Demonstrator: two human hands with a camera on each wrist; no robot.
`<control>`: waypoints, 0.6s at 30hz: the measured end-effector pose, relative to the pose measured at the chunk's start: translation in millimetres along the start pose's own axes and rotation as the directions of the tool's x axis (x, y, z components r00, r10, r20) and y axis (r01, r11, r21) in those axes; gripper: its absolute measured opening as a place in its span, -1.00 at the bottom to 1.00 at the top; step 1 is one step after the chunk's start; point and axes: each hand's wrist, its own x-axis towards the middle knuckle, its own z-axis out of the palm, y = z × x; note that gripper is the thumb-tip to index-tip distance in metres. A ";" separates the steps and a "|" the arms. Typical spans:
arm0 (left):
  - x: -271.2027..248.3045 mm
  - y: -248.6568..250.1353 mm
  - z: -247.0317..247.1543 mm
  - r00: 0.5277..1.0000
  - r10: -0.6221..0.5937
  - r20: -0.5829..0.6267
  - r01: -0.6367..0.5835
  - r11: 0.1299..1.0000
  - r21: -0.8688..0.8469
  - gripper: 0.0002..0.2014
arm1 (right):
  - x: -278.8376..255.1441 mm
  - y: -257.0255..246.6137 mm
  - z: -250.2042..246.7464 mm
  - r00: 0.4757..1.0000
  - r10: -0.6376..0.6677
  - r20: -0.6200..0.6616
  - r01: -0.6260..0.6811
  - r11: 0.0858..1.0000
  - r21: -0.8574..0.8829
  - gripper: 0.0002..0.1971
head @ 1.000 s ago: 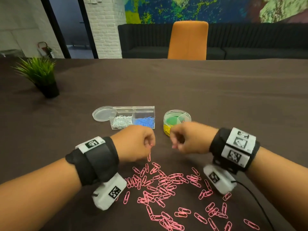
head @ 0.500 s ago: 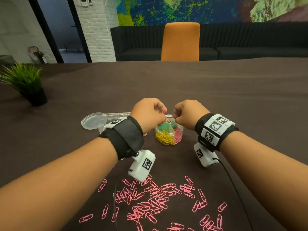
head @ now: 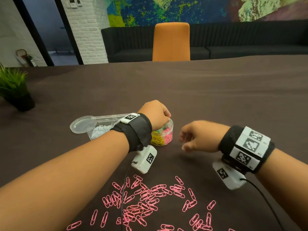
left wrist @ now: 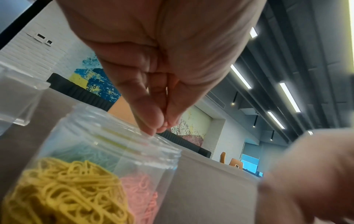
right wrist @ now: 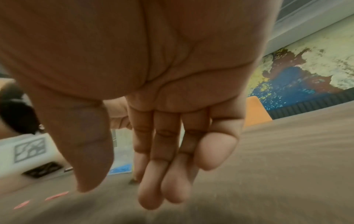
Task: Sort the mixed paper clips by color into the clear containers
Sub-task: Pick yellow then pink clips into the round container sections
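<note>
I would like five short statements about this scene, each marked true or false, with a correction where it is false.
1. The left hand is above the round container. True.
2. The right hand grips a bundle of clips. False: its fingers are relaxed and it holds nothing.
3. The loose clips on the table are blue. False: they are pink.
4. The round container holds yellow clips and pink clips in separate compartments. True.
5. The round lid is closed on the round container. False: it lies on the table beside the rectangular box, and the container is open.
</note>
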 end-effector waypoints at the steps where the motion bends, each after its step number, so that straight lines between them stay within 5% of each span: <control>1: 0.4 0.3 -0.7 1.000 0.006 0.011 -0.006 1.000 0.007 -0.87 | -5.7 -2.1 4.8 0.998 -0.003 0.068 0.004 1.000 -0.009 -0.75; 5: 0.6 -2.5 -1.4 0.999 0.009 0.037 -0.008 1.000 -0.018 -0.86 | -20.5 -12.3 25.2 0.983 0.000 0.185 0.004 1.000 -0.026 -0.71; 12: -22.7 -24.7 -22.4 0.993 0.103 -0.062 -0.101 0.994 0.038 -0.92 | -37.7 -30.0 37.3 0.980 -0.007 0.200 0.023 0.997 -0.078 -0.56; 15: -46.9 -51.4 -38.7 0.982 0.108 0.156 -0.140 0.966 0.218 -0.92 | -40.4 -39.8 45.2 0.983 0.022 0.184 0.008 0.986 -0.165 -0.39; 18: -71.8 -84.5 -44.2 0.916 -0.029 0.401 -0.147 0.904 0.402 -0.80 | -43.3 -50.8 51.2 0.981 0.012 0.194 0.038 0.967 -0.252 -0.35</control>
